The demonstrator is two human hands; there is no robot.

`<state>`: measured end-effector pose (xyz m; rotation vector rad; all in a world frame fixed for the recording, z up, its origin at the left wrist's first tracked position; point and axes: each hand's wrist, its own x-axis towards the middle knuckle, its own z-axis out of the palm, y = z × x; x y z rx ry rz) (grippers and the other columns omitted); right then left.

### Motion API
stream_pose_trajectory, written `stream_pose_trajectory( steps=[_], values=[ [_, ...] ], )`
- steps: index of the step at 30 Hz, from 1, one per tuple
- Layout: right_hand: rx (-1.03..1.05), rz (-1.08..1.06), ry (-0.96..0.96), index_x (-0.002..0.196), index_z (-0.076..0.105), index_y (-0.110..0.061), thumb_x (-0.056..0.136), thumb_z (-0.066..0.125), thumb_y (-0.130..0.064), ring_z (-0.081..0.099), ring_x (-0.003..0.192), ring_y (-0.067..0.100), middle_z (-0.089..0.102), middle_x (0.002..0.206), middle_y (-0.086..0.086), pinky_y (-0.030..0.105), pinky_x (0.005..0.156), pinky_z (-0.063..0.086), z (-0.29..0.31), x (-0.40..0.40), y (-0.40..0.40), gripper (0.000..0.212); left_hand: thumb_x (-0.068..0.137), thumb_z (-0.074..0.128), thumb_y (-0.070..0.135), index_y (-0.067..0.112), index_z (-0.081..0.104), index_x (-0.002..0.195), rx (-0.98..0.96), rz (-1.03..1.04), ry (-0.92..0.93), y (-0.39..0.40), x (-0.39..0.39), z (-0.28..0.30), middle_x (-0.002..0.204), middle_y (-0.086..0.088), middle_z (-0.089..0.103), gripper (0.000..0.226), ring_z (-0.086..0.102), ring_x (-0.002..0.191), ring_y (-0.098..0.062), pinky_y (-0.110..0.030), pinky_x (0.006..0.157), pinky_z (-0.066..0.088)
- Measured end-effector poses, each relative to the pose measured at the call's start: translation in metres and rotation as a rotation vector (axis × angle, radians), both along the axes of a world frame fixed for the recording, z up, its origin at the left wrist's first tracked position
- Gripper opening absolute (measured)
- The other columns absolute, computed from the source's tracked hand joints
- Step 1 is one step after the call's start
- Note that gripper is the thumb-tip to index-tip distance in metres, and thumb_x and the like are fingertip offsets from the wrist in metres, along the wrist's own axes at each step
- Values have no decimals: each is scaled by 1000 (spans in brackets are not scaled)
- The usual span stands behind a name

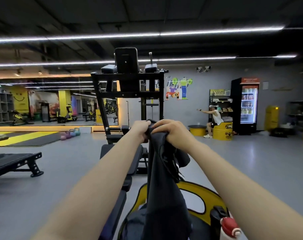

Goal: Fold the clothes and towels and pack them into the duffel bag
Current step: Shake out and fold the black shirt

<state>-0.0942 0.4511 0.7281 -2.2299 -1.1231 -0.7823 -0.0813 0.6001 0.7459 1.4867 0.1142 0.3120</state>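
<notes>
A dark grey garment (pixel 162 184) hangs straight down in front of me, held up at chest height by its top edge. My left hand (pixel 140 131) grips the top edge on the left and my right hand (pixel 171 130) grips it just beside, the two hands almost touching. Loose drawstrings dangle from the bunched part under my right hand. Below the garment lies the yellow and black duffel bag (pixel 206 196), its opening under the hanging cloth, with more dark fabric (pixel 135 222) inside it.
A black padded bench (pixel 123 163) runs away from me under my arms, up to a tall black gym machine (pixel 129 87). Another bench (pixel 13 163) stands at left. A bottle with a red and white cap (pixel 229 226) sits by the bag. A person sits on a yellow drum (pixel 221 130) far right.
</notes>
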Motion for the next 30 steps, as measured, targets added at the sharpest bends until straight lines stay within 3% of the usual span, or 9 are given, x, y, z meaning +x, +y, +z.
stream_pose_trajectory(
  steps=[6,10,12,16,18,21,23,26,30],
  values=[
    [263,-133,160,104,74,-15,90,48,3,62,104,23,70,107,7,38,92,54,26,8,8,34,97,40,5,8,49,70,-104,-224,19,-8,-2,-25,48,0,46,29,44,43,-10,-20,45,42],
    [215,-245,174,103,73,-15,92,50,-2,63,99,25,69,104,10,37,89,54,25,21,6,29,96,48,44,11,67,104,-78,-321,-47,-13,0,-36,97,-6,70,39,66,92,-20,-34,86,50],
    [266,-256,204,100,73,-15,90,49,-2,62,97,24,69,102,9,33,83,53,22,24,3,30,93,52,45,11,62,117,74,-381,-106,-15,-3,-38,110,-7,69,43,65,104,-22,-37,93,50],
    [364,-275,244,101,72,-10,92,48,-2,59,91,20,68,101,12,24,73,43,23,26,-5,26,85,69,16,12,56,121,379,-316,-244,-10,-2,-47,114,-9,65,38,64,105,-21,-32,88,53],
    [383,-290,255,106,71,-9,92,47,0,56,93,20,68,106,12,23,76,41,25,26,-10,29,85,66,11,11,62,113,567,-107,-286,-6,2,-50,109,-6,67,28,63,104,-19,-25,85,49],
    [368,-311,280,109,71,-9,93,48,-1,56,101,22,67,110,10,21,81,41,25,29,-19,30,90,60,15,9,68,104,629,91,-319,1,2,-47,100,-5,69,17,62,96,-18,-28,85,48],
    [319,-303,330,109,70,-8,94,50,-5,58,99,23,67,105,10,22,79,43,24,29,-24,25,93,56,14,9,69,102,627,78,-316,5,0,-40,94,-7,68,17,61,91,-19,-33,85,48],
    [310,-204,420,101,69,-11,94,59,-18,58,81,17,65,87,5,19,62,44,18,28,-25,15,94,54,18,12,69,93,689,3,-279,2,-3,-23,75,-2,61,16,54,71,-15,-25,63,42],
    [288,-119,379,94,71,-14,88,66,-17,63,87,23,68,88,6,28,72,54,12,28,-22,8,95,53,17,9,68,98,758,-65,-232,-5,-3,-3,70,0,57,17,51,63,-11,-17,52,39]
  ],
)
